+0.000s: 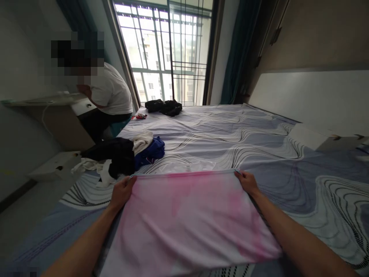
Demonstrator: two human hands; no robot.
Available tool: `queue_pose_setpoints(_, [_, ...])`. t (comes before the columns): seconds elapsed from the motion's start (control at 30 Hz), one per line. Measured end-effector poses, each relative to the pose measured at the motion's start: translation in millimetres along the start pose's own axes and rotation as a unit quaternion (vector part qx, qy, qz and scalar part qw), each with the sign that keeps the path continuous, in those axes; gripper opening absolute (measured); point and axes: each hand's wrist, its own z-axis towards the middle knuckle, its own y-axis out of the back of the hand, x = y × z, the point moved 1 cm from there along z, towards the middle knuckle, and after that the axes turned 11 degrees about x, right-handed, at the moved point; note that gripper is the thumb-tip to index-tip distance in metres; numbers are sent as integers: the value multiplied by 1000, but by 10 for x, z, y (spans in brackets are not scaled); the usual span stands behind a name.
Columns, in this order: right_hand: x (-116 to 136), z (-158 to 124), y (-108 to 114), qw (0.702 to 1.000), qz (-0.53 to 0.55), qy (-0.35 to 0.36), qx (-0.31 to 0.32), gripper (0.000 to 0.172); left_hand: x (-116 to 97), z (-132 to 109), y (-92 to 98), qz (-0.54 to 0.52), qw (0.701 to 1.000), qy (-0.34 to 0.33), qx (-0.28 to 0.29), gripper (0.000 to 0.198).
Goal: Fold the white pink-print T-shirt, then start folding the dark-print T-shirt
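A pink-and-white cloth garment (187,219) is stretched wide in front of me, its straight far edge taut and its lower part hanging in soft folds. My left hand (122,192) is closed on the left corner of that edge. At the opposite corner, my right hand (247,181) pinches the fabric between thumb and fingers. Which kind of garment it is, I cannot tell. Just beyond its far edge, something thin and whitish (188,166) lies on the patterned bedsheet (213,127), partly hidden by the cloth.
A heap of clothes lies at the left: black cloth (119,154), a blue piece (152,151) and a cream one (142,141). Black clothing (164,107) rests near the window. A person (115,88) sits at a desk (49,100). White boxes (317,136) stand at right.
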Motion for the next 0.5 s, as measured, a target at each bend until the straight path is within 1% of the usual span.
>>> queue_pose_setpoints(0.13, [-56, 355, -52, 1000, -14, -2, -2, 66, 49, 337, -59, 31, 1000, 2, 5, 47])
queue_pose_setpoints(0.3, [-147, 756, -134, 998, -68, -3, -4, 61, 166, 618, -142, 46, 999, 19, 5, 48])
queue_pose_setpoints(0.4, [-164, 904, -163, 993, -113, -17, 5, 57, 236, 755, -190, 62, 998, 21, 11, 49])
queue_pose_setpoints(0.5, [-161, 969, -177, 982, -180, -53, 13, 52, 269, 875, -233, 84, 996, 25, 24, 52])
